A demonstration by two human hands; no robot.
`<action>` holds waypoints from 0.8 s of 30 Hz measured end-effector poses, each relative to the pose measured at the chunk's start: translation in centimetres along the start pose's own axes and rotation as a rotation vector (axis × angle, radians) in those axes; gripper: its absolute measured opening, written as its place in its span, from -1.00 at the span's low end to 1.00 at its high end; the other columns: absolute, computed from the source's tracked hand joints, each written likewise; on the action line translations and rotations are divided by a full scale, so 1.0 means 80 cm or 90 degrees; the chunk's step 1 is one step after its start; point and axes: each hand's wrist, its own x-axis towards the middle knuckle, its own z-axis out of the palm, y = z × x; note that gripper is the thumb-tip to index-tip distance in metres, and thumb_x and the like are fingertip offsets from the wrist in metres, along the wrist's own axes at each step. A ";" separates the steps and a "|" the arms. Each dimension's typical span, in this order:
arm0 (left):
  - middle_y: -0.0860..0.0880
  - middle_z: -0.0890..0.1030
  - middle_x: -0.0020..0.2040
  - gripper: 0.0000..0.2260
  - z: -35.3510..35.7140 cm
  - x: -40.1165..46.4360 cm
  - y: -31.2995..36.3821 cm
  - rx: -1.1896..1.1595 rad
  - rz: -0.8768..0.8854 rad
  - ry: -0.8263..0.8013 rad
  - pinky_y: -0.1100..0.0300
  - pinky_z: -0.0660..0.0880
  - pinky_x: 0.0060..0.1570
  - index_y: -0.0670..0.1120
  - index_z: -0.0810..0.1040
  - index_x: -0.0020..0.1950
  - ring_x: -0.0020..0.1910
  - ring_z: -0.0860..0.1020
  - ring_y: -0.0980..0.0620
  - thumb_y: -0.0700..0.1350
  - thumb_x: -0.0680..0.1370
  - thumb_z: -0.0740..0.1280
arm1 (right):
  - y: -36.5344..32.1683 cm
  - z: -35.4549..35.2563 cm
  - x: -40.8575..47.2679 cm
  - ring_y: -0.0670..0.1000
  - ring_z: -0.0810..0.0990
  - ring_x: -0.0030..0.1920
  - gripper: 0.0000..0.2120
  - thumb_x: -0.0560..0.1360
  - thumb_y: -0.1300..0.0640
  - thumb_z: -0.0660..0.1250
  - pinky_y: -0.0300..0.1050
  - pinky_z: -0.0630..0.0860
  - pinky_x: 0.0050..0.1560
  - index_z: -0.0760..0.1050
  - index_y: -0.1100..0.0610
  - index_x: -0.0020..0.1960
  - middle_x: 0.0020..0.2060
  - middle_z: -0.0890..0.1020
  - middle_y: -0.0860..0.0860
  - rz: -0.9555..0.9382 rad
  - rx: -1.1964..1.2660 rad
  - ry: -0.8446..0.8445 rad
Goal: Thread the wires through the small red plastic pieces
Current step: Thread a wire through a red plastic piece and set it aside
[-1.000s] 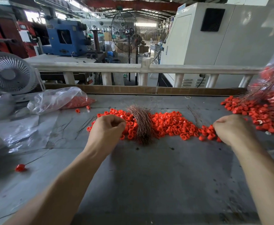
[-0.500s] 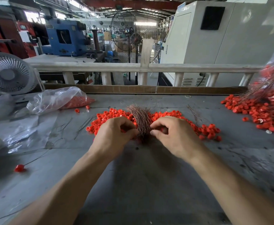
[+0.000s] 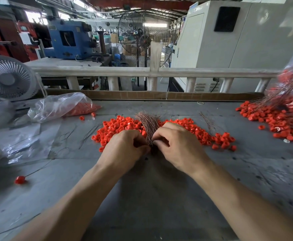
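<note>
A bundle of thin copper-coloured wires lies across a long pile of small red plastic pieces in the middle of the grey table. My right hand pinches wire ends at the bundle's near end with thumb and forefinger. My left hand is curled just left of that end, knuckles up and fingertips pinched together against the wires. What it pinches looks like a small piece from the pile, but its fingers hide it.
A second heap of red pieces with wires spills from a bag at the right. A clear bag of red pieces and a white fan stand at the left. One threaded piece lies near left. Loose wires lie by the pile.
My right hand came in from the right end of the pile to the wire bundle and now pinches its near end. My left hand shifted slightly right to meet it.
</note>
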 end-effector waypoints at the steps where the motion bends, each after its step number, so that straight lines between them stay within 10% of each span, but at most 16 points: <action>1: 0.19 0.64 -0.23 -0.91 0.001 0.000 0.001 0.002 -0.001 -0.001 0.28 0.47 -0.27 0.13 0.66 -0.14 -0.23 0.55 0.28 0.04 0.45 0.55 | 0.000 -0.002 0.000 -0.03 0.54 0.02 -0.98 0.54 0.10 0.44 -0.02 0.52 0.00 0.64 0.03 -0.04 -0.10 0.59 -0.11 -0.002 0.009 0.005; 6: 0.16 0.65 -0.26 -0.89 0.003 -0.002 0.005 -0.011 -0.005 -0.001 0.12 0.59 -0.19 0.11 0.65 -0.14 -0.25 0.58 0.24 0.08 0.47 0.53 | -0.003 -0.012 -0.003 -0.07 0.55 -0.04 -0.97 0.56 0.13 0.43 -0.04 0.52 -0.01 0.59 0.06 -0.06 -0.13 0.59 -0.12 -0.040 0.087 0.050; 15: 0.11 0.57 -0.29 -0.89 -0.007 -0.009 0.029 -0.170 0.148 0.080 0.41 0.34 -0.35 -0.03 0.63 -0.18 -0.36 0.45 0.20 -0.17 0.52 0.49 | -0.012 -0.020 -0.002 -0.11 0.57 0.05 -0.98 0.54 0.17 0.46 -0.40 0.36 0.03 0.64 0.08 -0.06 0.00 0.59 -0.10 -0.088 0.186 0.117; 24: 0.02 0.68 -0.32 -0.97 -0.013 -0.005 0.033 -0.527 0.088 0.076 0.38 0.43 -0.36 -0.21 0.72 -0.11 -0.41 0.52 0.21 -0.29 0.47 0.51 | -0.013 -0.012 -0.008 -0.14 0.66 0.12 -0.69 0.61 0.19 0.29 0.03 0.63 0.12 0.54 -0.05 0.30 0.06 0.69 -0.17 0.046 0.402 0.006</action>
